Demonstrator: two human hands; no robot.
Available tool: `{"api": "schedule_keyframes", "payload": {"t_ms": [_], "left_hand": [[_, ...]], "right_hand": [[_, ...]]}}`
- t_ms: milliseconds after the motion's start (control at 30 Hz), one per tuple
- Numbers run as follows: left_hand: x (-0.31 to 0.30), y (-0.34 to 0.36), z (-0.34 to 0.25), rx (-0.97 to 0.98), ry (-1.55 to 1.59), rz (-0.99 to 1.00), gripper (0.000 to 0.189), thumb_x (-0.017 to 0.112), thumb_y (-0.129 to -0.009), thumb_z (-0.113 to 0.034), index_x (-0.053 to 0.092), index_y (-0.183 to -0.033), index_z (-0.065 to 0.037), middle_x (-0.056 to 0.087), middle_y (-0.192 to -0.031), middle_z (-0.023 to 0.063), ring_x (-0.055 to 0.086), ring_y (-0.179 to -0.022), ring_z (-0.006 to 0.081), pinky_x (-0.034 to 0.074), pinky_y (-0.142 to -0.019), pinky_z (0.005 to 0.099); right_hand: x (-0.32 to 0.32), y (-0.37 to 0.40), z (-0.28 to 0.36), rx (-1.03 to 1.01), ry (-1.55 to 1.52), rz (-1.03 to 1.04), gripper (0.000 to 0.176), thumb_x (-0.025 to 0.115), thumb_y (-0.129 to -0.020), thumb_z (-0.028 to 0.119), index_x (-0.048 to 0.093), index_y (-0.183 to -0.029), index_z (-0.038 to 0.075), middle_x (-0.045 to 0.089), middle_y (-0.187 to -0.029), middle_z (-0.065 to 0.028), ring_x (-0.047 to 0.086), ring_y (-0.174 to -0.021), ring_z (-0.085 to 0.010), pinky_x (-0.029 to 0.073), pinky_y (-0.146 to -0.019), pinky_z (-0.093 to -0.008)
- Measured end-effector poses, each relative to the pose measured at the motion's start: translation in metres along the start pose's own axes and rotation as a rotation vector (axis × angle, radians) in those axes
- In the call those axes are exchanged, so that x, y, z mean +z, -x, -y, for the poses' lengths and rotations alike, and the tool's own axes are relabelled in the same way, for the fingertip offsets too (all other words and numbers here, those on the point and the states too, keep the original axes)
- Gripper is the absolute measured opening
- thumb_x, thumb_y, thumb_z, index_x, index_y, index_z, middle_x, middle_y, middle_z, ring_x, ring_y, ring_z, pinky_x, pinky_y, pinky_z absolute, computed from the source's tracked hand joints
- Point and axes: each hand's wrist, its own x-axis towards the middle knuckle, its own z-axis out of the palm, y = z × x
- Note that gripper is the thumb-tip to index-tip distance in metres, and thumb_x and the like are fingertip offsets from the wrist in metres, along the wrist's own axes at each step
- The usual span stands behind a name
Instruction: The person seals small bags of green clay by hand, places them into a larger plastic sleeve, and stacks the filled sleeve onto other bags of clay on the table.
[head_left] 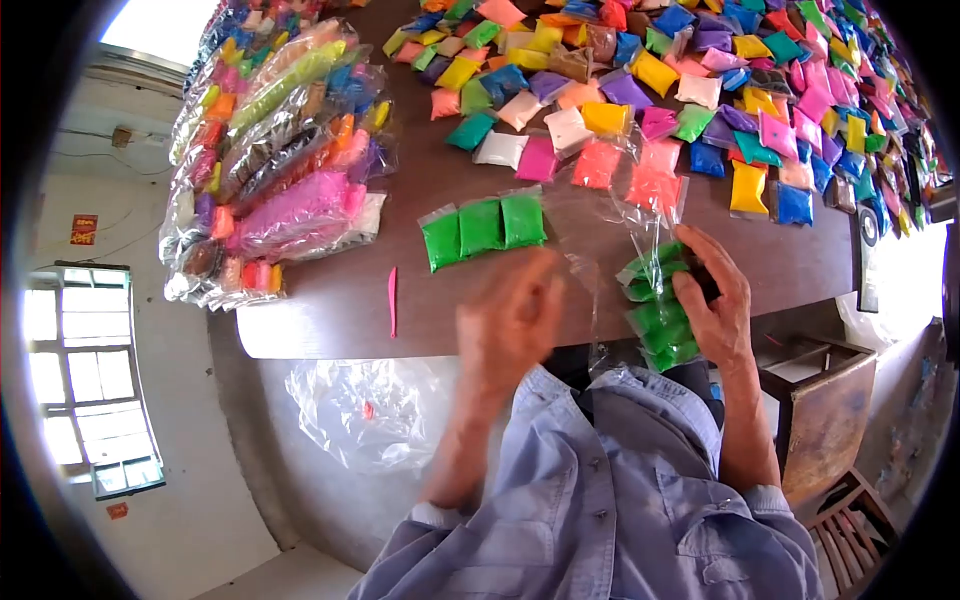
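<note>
My right hand point(715, 295) has its thumb and fingers curled round the edge of a clear plastic bag point(654, 240) and a stack of green packets point(662, 315) at the table's front edge. My left hand point(512, 315) is smeared by motion over the table edge, its fingers bent; what it holds, if anything, does not show. Just beyond it, three green packets point(481, 226) lie side by side on the brown table point(330, 325). A pink plastic knife point(393, 302) rests to their left.
Filled clear bags of coloured packets point(290, 150) are piled at the left. Loose packets of many colours point(605, 118) cover the far and right parts of the table. Below the front edge are a clear plastic bag point(375, 410), a wooden cabinet point(825, 420) and a chair point(850, 535).
</note>
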Motion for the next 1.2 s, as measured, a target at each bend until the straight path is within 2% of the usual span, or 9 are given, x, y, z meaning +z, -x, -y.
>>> {"api": "schedule_keyframes", "payload": {"t_ms": [133,233,567,667,733,867,933,1067,1200], "left_hand": [[-0.058,-0.024,0.054,-0.237,-0.421,-0.2,0.034,0.083,-0.097,-0.023,0.077,-0.125,-0.004,0.078,-0.116,0.014,0.071,-0.081,0.0172,0.057,-0.069,0.0305],[-0.07,-0.037,0.096,-0.235,-0.471,-0.195,0.041,0.085,-0.095,-0.026,0.075,-0.127,-0.003,0.079,-0.114,0.012,0.07,-0.083,0.0155,0.056,-0.073,0.0304],[-0.077,-0.043,0.125,-0.429,0.038,-0.051,0.056,0.087,-0.091,-0.017,0.066,-0.141,-0.001,0.075,-0.109,0.0069,0.062,-0.076,0.0079,0.05,-0.061,0.0248],[-0.083,-0.04,0.119,-0.486,0.225,-0.009,0.049,0.086,-0.091,-0.013,0.069,-0.134,0.002,0.073,-0.095,0.0042,0.059,-0.072,0.0076,0.051,-0.065,0.024],[-0.094,-0.037,0.107,-0.609,0.226,0.036,0.033,0.082,-0.095,-0.01,0.068,-0.125,-0.005,0.067,-0.088,-0.0006,0.054,-0.064,0.0032,0.037,-0.051,0.0206],[-0.094,-0.017,0.086,-0.592,0.597,-0.077,0.029,0.079,-0.097,-0.009,0.065,-0.122,-0.006,0.066,-0.085,-0.0007,0.053,-0.061,0.0039,0.038,-0.051,0.0205],[-0.073,-0.014,0.043,-0.553,0.673,-0.164,0.02,0.079,-0.096,-0.006,0.062,-0.106,-0.004,0.066,-0.081,0.0017,0.057,-0.061,0.0063,0.042,-0.051,0.0228],[-0.015,-0.017,0.016,-0.412,0.654,0.009,0.027,0.076,-0.1,-0.007,0.069,-0.126,-0.003,0.073,-0.094,0.0035,0.063,-0.069,0.0071,0.049,-0.057,0.0226],[0.03,-0.017,0.007,-0.375,0.593,0.073,0.028,0.077,-0.098,-0.007,0.073,-0.125,-0.001,0.077,-0.094,0.0067,0.069,-0.072,0.0112,0.055,-0.063,0.0255]], "right_hand": [[0.001,-0.001,-0.002,-0.028,0.014,-0.008,0.051,0.071,-0.091,0.008,0.068,-0.142,0.0,0.067,-0.144,-0.0244,0.066,-0.134,-0.0338,0.049,-0.115,-0.0408],[0.0,0.0,-0.004,-0.021,-0.031,-0.004,0.052,0.072,-0.091,0.009,0.069,-0.142,0.0,0.067,-0.144,-0.0247,0.066,-0.133,-0.0341,0.049,-0.114,-0.0406],[0.001,0.001,-0.003,-0.026,-0.026,-0.025,0.051,0.072,-0.092,0.01,0.069,-0.142,0.001,0.068,-0.142,-0.0232,0.068,-0.13,-0.0335,0.05,-0.111,-0.04],[0.001,0.0,-0.004,-0.033,-0.017,-0.026,0.05,0.072,-0.091,0.01,0.069,-0.141,0.001,0.069,-0.142,-0.0219,0.068,-0.128,-0.0329,0.051,-0.11,-0.0398],[0.001,0.0,-0.003,-0.041,-0.018,-0.027,0.05,0.072,-0.091,0.01,0.069,-0.14,0.002,0.07,-0.14,-0.021,0.069,-0.127,-0.0331,0.052,-0.109,-0.0397],[0.001,0.0,0.0,-0.034,-0.009,-0.032,0.05,0.073,-0.09,0.01,0.07,-0.139,0.002,0.07,-0.138,-0.0206,0.069,-0.126,-0.0338,0.052,-0.108,-0.0399],[0.003,-0.001,-0.001,-0.029,-0.041,-0.036,0.049,0.073,-0.09,0.01,0.07,-0.139,0.003,0.071,-0.138,-0.0206,0.07,-0.125,-0.0344,0.053,-0.108,-0.04],[0.0,-0.001,0.001,-0.038,-0.01,-0.021,0.049,0.073,-0.09,0.011,0.07,-0.139,0.002,0.07,-0.138,-0.0219,0.069,-0.127,-0.0362,0.053,-0.109,-0.0412],[-0.001,-0.002,-0.003,-0.077,0.038,-0.035,0.05,0.073,-0.09,0.011,0.069,-0.139,0.001,0.07,-0.139,-0.0234,0.068,-0.13,-0.0386,0.052,-0.11,-0.0427]]}}
